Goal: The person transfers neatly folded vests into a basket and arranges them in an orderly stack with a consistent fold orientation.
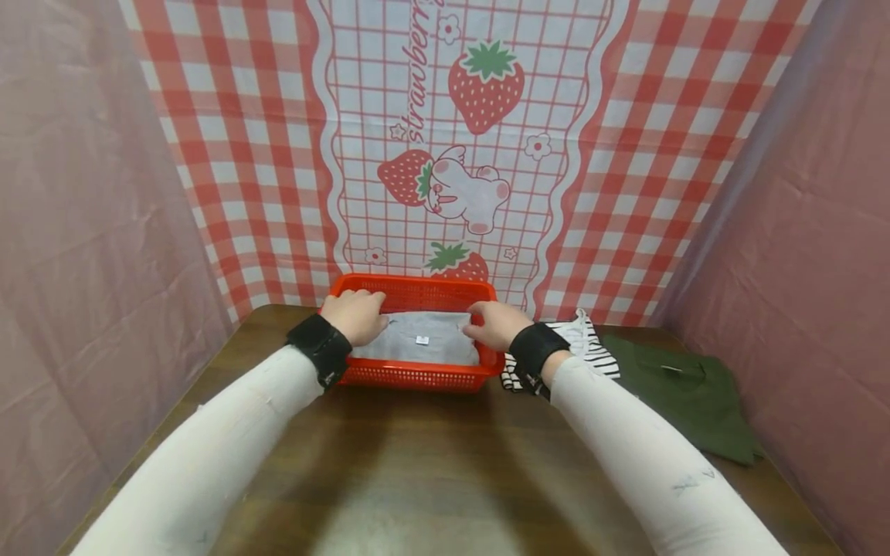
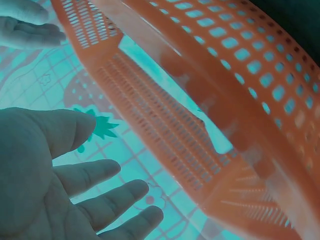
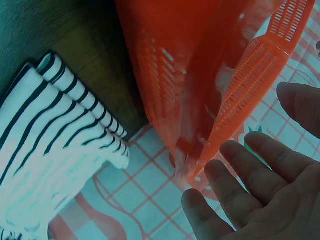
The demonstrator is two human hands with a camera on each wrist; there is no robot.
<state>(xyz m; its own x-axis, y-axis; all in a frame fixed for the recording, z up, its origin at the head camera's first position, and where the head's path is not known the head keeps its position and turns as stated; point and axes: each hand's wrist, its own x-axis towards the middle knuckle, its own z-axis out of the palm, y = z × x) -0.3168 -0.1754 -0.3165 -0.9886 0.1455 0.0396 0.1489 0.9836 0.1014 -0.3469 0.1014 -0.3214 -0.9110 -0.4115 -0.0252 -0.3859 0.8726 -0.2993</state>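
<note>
A red-orange plastic basket (image 1: 410, 377) with perforated walls stands against the patterned cloth at the back of the table. Inside it lies a folded grey garment (image 1: 448, 347) with a small white label (image 1: 422, 340). My left hand (image 1: 356, 315) is over the basket's left end; its fingers (image 2: 112, 205) are spread and hold nothing in the left wrist view. Over the right end is my right hand (image 1: 499, 326), its fingers (image 3: 240, 200) extended with nothing gripped. Whether either hand touches the garment or rim cannot be told.
Right of the basket lies a black-and-white striped garment (image 1: 591, 351). Beyond it, a dark green folded garment (image 1: 684, 394) rests near the table's right edge. The wooden table (image 1: 417, 471) is bounded by pink curtains (image 1: 90, 255) at the sides and a strawberry-print cloth (image 1: 264, 193) behind.
</note>
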